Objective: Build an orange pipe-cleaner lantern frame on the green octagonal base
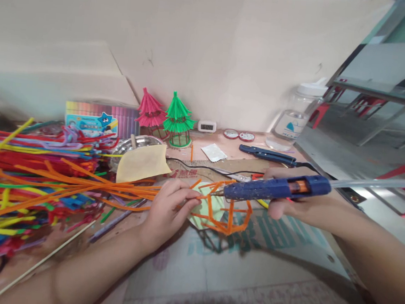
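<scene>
My right hand [290, 207] is wrapped round a blue glue gun [256, 190], its clear glue stick trailing out to the right. The gun's nozzle points left and meets, or nearly meets, an orange pipe-cleaner frame [229, 227]. My left hand [173, 204] pinches the near end of this frame between thumb and fingers. Long orange pipe cleaners [89, 184] run leftward from behind that hand; I cannot tell whether it grips them too. Under the frame lies a pale green round piece of paper [200, 220].
Loose coloured pipe cleaners [45, 162] pile up at left, beside a metal bowl [144, 142] and yellow paper [146, 163]. Pink [151, 109] and green paper-roofed models [179, 119] stand behind. A water bottle [292, 122] and dark-blue hot tool [268, 154] sit at back right.
</scene>
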`<state>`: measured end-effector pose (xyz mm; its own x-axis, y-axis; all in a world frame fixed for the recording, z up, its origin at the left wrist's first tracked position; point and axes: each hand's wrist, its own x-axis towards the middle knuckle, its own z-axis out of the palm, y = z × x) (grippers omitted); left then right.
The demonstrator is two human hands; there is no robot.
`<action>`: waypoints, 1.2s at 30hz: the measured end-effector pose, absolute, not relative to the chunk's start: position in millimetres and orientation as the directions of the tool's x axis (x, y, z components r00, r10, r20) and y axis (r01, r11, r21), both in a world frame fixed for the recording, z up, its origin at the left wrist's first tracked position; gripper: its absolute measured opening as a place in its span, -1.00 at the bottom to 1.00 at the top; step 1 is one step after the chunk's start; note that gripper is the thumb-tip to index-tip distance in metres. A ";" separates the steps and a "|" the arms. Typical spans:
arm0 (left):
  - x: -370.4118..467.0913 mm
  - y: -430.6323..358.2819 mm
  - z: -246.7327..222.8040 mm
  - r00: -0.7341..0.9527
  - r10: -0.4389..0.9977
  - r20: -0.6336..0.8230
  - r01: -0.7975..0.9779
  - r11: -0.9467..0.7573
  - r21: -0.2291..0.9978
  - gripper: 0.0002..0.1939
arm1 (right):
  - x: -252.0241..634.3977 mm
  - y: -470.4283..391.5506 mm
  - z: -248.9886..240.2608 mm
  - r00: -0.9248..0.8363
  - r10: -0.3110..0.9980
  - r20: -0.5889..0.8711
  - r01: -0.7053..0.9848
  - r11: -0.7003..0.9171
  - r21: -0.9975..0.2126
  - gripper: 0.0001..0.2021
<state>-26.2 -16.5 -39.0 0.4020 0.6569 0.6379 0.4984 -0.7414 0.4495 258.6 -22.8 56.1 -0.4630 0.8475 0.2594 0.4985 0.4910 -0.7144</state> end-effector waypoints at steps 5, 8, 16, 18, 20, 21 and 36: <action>-26.5 -15.5 -40.3 0.404 0.658 0.636 0.496 -0.741 0.452 -0.90 | 254.9 -25.3 58.3 -0.436 0.867 0.241 0.496 0.456 -0.739 -0.59; -26.7 -15.6 -41.2 0.407 0.660 0.631 0.498 -0.740 0.453 -0.89 | 253.2 -26.0 57.2 -0.453 0.852 0.262 0.465 0.476 -0.746 -0.59; -26.0 -15.6 -41.2 0.403 0.657 0.637 0.506 -0.740 0.443 -0.90 | 258.0 -26.7 54.6 -0.426 0.877 0.222 0.490 0.430 -0.758 -0.59; -26.0 -15.6 -41.7 0.397 0.659 0.638 0.509 -0.737 0.444 -0.91 | 258.8 -26.9 53.3 -0.407 0.892 0.197 0.503 0.399 -0.767 -0.60; -26.4 -15.7 -42.6 0.396 0.660 0.639 0.511 -0.736 0.444 -0.91 | 258.9 -26.8 51.6 -0.383 0.907 0.175 0.519 0.368 -0.772 -0.58; -26.7 -15.6 -43.0 0.396 0.659 0.639 0.510 -0.737 0.444 -0.91 | 258.7 -26.6 50.9 -0.374 0.911 0.174 0.523 0.362 -0.772 -0.57; -28.6 -12.3 -44.5 0.380 0.708 0.595 0.527 -0.694 0.490 -0.87 | 265.5 -16.3 52.0 -0.489 0.864 0.118 0.452 0.367 -0.813 -0.74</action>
